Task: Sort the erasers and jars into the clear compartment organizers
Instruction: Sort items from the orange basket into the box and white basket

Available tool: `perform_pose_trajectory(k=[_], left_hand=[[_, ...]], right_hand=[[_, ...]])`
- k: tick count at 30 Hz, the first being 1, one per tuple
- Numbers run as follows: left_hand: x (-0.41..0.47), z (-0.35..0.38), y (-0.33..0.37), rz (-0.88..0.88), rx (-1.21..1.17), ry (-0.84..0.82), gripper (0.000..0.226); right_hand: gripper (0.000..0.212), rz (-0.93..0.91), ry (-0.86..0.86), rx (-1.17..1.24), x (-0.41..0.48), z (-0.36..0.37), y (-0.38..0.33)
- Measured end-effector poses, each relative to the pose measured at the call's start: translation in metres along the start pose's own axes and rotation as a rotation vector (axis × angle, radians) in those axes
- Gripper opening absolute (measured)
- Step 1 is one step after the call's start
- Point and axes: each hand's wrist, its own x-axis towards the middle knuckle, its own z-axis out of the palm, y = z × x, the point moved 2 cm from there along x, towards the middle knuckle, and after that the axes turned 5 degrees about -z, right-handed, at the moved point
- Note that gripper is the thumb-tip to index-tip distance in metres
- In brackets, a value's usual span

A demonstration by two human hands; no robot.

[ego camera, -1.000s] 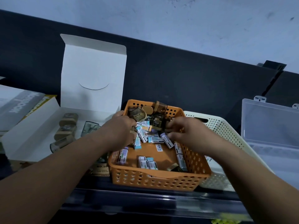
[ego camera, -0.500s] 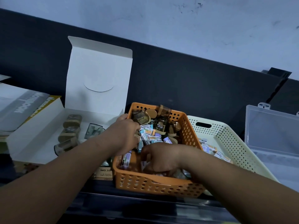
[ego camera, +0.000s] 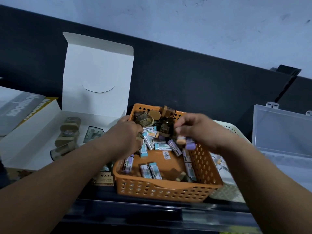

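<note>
Step in hand: I am picking erasers out of the orange basket; I judge the sort to be at an early stage, since most stock is in the basket.
Right hand: fingers curled shut over the basket's right side, pinching an orange eraser and a purple eraser.
Left hand: curled at the basket's left rear edge, closed among the erasers there; what it grips I cannot tell.
Jars: brown, heaped at the basket's far end; a few more lie in the open white box at left.
Organizer: clear, lid up, at far right, well apart from the basket.
Technique: lift straight up to clear the perforated wall, keep both erasers pinched, carry right over the cream basket.
Risk: the two erasers could slip apart in one pinch.
Table: dark, cluttered.
Room: dim; dark band below a pale, scuffed wall.
</note>
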Motion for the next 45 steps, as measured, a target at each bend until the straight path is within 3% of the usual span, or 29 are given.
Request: perform_pose_trajectory(k=[4, 7, 11, 16, 21, 25, 28, 33, 40, 45], left_hand=[[0.001, -0.001, 0.002, -0.012, 0.018, -0.008, 0.048], [0.000, -0.002, 0.003, -0.011, 0.035, -0.004, 0.047], [0.000, -0.002, 0.004, -0.005, 0.072, -0.005, 0.047], [0.000, -0.003, 0.004, -0.001, 0.062, 0.007, 0.045], [0.001, -0.002, 0.000, -0.003, 0.013, 0.012, 0.041], [0.002, 0.001, -0.003, 0.012, 0.002, -0.002, 0.035], [0.002, 0.001, -0.005, 0.019, -0.009, -0.002, 0.035], [0.002, 0.002, -0.006, 0.030, -0.054, 0.003, 0.038], [0.001, 0.003, -0.007, 0.039, -0.081, 0.017, 0.034], [-0.001, 0.002, -0.006, 0.050, -0.066, 0.018, 0.032]], right_hand=[[0.004, 0.035, 0.271, -0.084, -0.012, -0.050, 0.022], [0.004, 0.148, 0.335, -0.236, -0.017, -0.069, 0.049], [0.021, 0.171, 0.281, -0.503, -0.013, -0.061, 0.058], [0.026, -0.112, 0.128, -0.567, -0.008, -0.005, 0.011], [0.027, -0.241, 0.051, -0.966, -0.008, 0.040, -0.012], [0.036, -0.109, -0.343, -0.716, -0.007, 0.071, -0.013], [0.043, -0.004, -0.515, -0.781, 0.001, 0.086, -0.004], [0.044, 0.016, -0.548, -0.785, 0.008, 0.099, 0.008], [0.025, 0.043, -0.552, -0.444, 0.008, 0.091, 0.012], [0.029, 0.109, -0.563, -0.236, 0.006, 0.083, 0.014]])
